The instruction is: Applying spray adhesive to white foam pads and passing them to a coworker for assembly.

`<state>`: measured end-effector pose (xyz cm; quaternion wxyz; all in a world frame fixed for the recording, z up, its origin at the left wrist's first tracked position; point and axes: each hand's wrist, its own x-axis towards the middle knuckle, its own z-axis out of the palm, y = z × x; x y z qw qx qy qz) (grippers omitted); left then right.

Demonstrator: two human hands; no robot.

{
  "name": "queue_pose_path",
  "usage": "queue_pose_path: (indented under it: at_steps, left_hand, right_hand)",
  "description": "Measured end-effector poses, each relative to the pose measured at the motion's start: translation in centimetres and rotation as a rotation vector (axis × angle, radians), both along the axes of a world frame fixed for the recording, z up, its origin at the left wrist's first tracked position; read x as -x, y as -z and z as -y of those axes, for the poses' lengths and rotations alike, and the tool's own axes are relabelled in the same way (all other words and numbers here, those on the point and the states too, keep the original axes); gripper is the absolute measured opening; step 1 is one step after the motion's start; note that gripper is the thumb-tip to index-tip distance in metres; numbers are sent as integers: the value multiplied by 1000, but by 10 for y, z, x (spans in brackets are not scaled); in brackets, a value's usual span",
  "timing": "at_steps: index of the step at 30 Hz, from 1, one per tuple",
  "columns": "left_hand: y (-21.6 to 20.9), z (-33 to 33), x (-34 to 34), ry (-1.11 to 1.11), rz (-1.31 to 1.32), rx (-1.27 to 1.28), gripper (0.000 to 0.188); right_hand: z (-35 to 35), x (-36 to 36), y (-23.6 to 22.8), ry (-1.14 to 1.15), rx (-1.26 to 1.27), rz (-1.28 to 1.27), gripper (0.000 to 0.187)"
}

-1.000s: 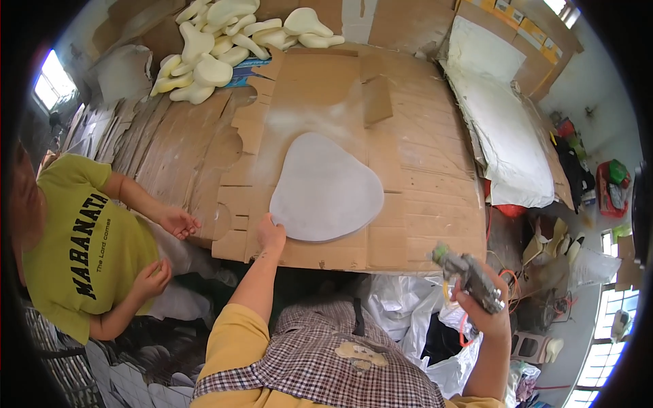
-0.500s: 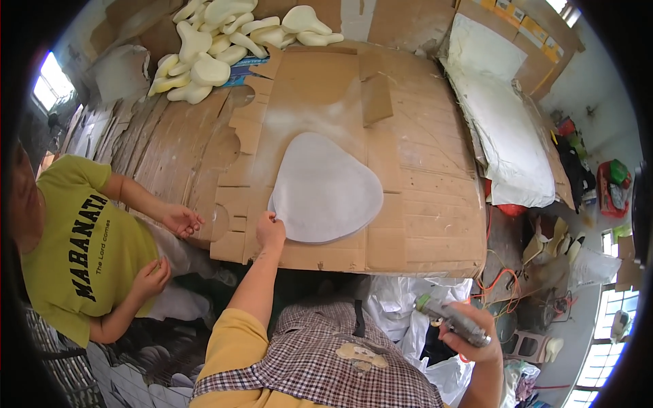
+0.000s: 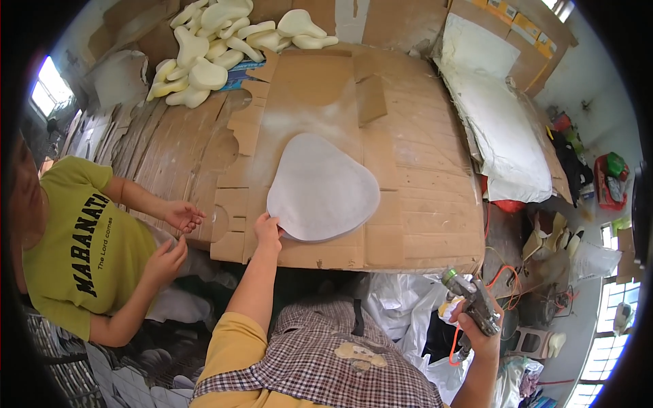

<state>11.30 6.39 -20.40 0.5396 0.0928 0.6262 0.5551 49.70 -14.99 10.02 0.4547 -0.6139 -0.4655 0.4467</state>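
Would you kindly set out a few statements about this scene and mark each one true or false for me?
1. The grey rounded pad lies on cardboard. True.
2. The person's right grip holds a spray gun. True.
3. Nothing touches the grey rounded pad. False: the person's left grip touches its near left edge.
4. Only black things lie at the far left. False: pale saddle-shaped pieces are heaped there.
5. A co-worker in yellow-green is on the left. True.
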Motion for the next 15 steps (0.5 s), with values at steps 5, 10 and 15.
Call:
queue_pose_path:
  at_steps: [5,10,15]
  left_hand:
    - [4,-4,0,-16,13,55,31]
    - [1,0,-6,60,65,40,40]
    - [-28,1,-26,144,-4,22,47]
  right_hand:
    - [20,-1,7,-202,-37,60,47]
    - [25,-6,-6,-28,34,56,47]
    - [35,-2,8,-247,47,56,49]
